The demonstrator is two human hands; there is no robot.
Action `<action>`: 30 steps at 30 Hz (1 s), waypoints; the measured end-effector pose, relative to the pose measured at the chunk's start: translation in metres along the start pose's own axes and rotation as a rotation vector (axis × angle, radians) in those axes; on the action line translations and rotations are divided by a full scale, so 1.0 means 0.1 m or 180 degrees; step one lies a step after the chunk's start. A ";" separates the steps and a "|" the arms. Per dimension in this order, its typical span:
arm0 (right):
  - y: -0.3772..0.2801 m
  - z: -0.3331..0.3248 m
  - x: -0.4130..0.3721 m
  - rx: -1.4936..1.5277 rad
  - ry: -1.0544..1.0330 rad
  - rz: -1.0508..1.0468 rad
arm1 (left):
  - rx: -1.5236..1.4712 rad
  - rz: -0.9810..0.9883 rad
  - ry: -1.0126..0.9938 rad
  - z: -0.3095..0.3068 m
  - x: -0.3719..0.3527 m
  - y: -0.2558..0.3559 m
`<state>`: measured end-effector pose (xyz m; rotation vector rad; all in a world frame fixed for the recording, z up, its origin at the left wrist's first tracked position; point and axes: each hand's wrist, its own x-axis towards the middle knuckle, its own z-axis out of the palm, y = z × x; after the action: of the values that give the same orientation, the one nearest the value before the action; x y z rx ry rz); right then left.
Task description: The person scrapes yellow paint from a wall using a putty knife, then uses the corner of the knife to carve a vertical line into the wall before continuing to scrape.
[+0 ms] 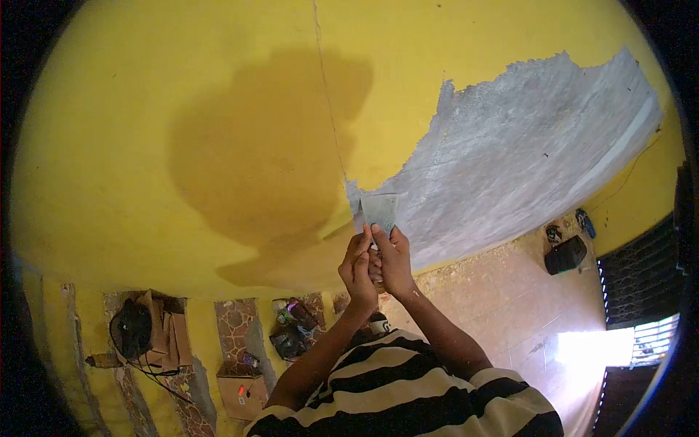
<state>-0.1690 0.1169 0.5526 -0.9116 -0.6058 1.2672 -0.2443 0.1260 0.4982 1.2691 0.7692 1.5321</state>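
At the left corner of the wall's [109, 146] grey patch [524, 138], I view, remotely, the scraper [380, 210]; left hand [359, 271] and right hand [393, 264] wrap closed fingers around its lower end. I judge it light, stiff, best held there, clear of its upper edge.

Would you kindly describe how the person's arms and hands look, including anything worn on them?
The left hand and right hand wear no gloves, and no watch or bracelet shows. The shirt has broad black and cream stripes, its sleeves leaving the forearms bare.
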 end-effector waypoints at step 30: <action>-0.34 0.36 0.04 -0.0002 -0.0278 -0.0516 | 0.0171 0.0140 -0.0211 0.02 0.33 0.59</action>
<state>-0.1793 0.1277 0.5999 -0.7943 -0.7343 1.1651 -0.2582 0.1373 0.5638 1.3779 0.7483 1.5054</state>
